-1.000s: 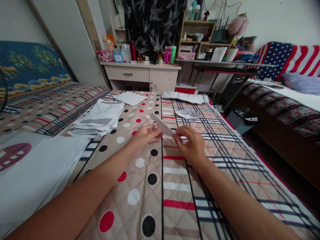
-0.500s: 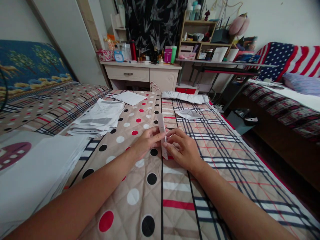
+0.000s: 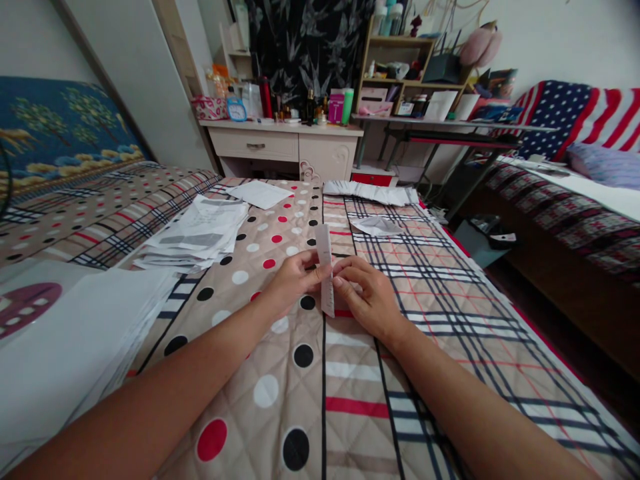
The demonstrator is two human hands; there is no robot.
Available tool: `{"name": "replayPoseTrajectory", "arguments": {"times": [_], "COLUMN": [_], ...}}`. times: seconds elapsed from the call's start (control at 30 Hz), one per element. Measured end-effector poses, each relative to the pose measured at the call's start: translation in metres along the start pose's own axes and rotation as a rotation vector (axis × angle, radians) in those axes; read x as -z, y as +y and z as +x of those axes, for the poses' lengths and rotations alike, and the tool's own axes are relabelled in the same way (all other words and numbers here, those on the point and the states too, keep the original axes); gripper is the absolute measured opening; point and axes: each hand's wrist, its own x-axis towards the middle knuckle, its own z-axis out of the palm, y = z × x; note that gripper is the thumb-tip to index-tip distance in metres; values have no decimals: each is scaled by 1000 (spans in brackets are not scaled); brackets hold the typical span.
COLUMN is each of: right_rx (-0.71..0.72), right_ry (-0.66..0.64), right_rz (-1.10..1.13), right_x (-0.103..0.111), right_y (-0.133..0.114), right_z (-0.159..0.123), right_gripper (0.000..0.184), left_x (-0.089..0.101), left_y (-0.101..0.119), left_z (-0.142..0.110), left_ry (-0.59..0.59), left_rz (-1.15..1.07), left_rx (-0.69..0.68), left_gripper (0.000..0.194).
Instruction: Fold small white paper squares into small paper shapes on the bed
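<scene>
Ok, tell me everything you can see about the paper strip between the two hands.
The paper strip is long, narrow and white, apparently folded, with faint print too small to read. It stands steeply on end over the patterned bedspread; whether its lower end touches the cloth is unclear. The left hand grips it, thumb across its face, while the right hand's fingertips are at its right edge.

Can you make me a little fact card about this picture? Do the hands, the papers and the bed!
Left hand: holds a paper strip
Right hand: fingertips at the strip's edge, grip unclear
Left side: paper pile; nearer, a bigger stack
Far end: a sheet, a white bundle
Bedspread: dots, stripes, checks
</scene>
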Motion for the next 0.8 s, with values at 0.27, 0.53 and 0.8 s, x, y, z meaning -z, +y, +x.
{"name": "replayPoseTrajectory", "arguments": {"times": [0.27, 0.53, 0.8], "right_rx": [-75, -326, -405], "right_ry": [29, 58, 65], "right_rz": [225, 512, 621], "right_x": [-4, -6, -6], "right_y": [2, 4, 5], "right_z": [1, 1, 1], "right_gripper": [26, 22, 27], "left_x": [9, 12, 11], "left_y": [-3, -5, -6], "left_z": [3, 4, 3], "left_ry": [162, 156, 96], "left_rz": [-6, -18, -6], "left_rx": [3, 35, 74], "left_gripper": [44, 44, 43]}}
